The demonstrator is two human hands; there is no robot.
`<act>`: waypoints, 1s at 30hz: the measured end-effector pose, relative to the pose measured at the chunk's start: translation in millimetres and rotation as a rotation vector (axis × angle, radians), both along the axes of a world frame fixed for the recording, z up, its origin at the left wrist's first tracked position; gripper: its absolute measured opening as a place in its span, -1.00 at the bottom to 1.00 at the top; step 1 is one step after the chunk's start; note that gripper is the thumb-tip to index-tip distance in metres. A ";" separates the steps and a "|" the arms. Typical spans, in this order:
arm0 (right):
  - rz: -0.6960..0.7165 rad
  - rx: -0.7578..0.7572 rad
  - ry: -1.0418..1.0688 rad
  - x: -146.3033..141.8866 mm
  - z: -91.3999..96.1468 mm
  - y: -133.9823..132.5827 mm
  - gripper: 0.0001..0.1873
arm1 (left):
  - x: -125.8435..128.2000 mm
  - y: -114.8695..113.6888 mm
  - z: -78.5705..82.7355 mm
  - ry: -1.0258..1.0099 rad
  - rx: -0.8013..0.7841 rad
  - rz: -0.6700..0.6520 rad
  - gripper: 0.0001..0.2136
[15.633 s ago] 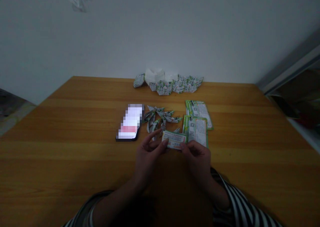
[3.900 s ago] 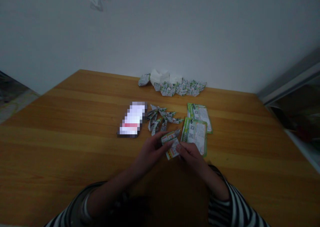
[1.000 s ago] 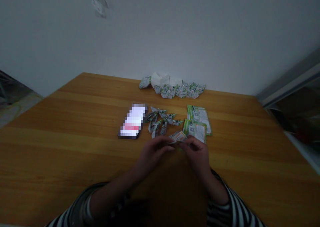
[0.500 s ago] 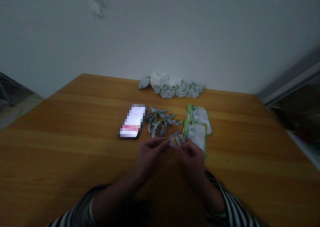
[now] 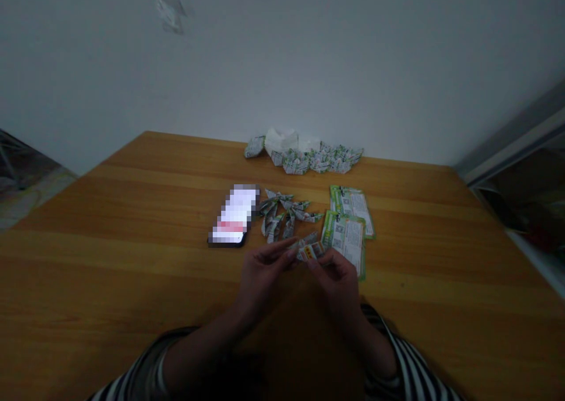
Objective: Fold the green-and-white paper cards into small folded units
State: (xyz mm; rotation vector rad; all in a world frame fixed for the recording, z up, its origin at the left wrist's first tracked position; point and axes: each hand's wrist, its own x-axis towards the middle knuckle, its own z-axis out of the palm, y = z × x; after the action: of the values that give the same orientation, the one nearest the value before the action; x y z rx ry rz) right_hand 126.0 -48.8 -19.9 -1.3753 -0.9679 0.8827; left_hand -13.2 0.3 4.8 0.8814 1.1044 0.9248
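A small piece of folded printed paper (image 5: 310, 250), with a yellow and red patch, is held between my two hands above the front of the table. My left hand (image 5: 263, 271) pinches its left end with thumb and fingers. On the other side, my right hand (image 5: 339, 274) pinches the paper's right end. Just beyond the hands lie several folded paper pieces (image 5: 286, 209), pointed and printed in grey and green. Two stacks of flat printed sheets with green borders (image 5: 353, 233) lie partly behind my right hand, one overlapping the other.
To the left of the folded pieces rests a phone (image 5: 233, 215) with a lit, blurred screen. Along the wall at the table's back edge sits a row of assembled folded-paper shapes (image 5: 318, 158) beside a white crumpled item (image 5: 281, 140). The wooden table (image 5: 132, 224) meets the wall (image 5: 282, 53).
The folded paper has tilted and shifted slightly left between my fingers, and my right hand has moved a little left with it. Things on the table have stayed put.
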 end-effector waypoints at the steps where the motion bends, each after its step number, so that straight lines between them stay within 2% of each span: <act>1: 0.001 0.001 -0.012 -0.2 0.4 -0.3 -0.74 | -0.2 0.0 0.0 0.006 0.004 0.005 -0.67; 7: 0.033 -0.015 -0.015 0.3 4.4 1.9 -0.72 | -0.1 -0.6 -0.1 0.064 0.084 0.013 -0.68; 13: 0.031 -0.019 0.168 -0.6 2.0 5.0 -0.76 | 1.6 -3.1 -1.0 0.106 0.185 -0.026 -0.62; 17: 0.054 -0.035 0.283 -2.1 2.3 4.3 -0.59 | 3.3 -5.4 -2.0 0.109 0.208 -0.050 -0.63; 20: 0.021 0.012 0.239 -3.1 5.0 2.4 -0.61 | 4.9 -4.2 -2.8 0.133 0.214 -0.068 -0.67; 23: 0.017 0.035 0.177 -3.6 6.2 -0.2 -0.64 | 5.4 -0.8 -4.7 0.155 0.271 -0.165 -0.68; 26: 0.059 0.024 0.126 -2.8 5.5 -1.7 -0.65 | 4.5 1.2 -7.5 0.137 0.326 -0.260 -0.69; 30: 0.136 -0.023 0.128 0.0 6.2 1.0 -0.68 | 4.0 0.4 -9.6 0.073 0.278 -0.254 -0.67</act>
State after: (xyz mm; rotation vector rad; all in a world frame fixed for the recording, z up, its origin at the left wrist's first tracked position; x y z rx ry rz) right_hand 126.0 -47.8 -13.7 -1.2674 -0.9638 1.0740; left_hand -9.2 0.7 -4.8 1.2609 0.9110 0.8497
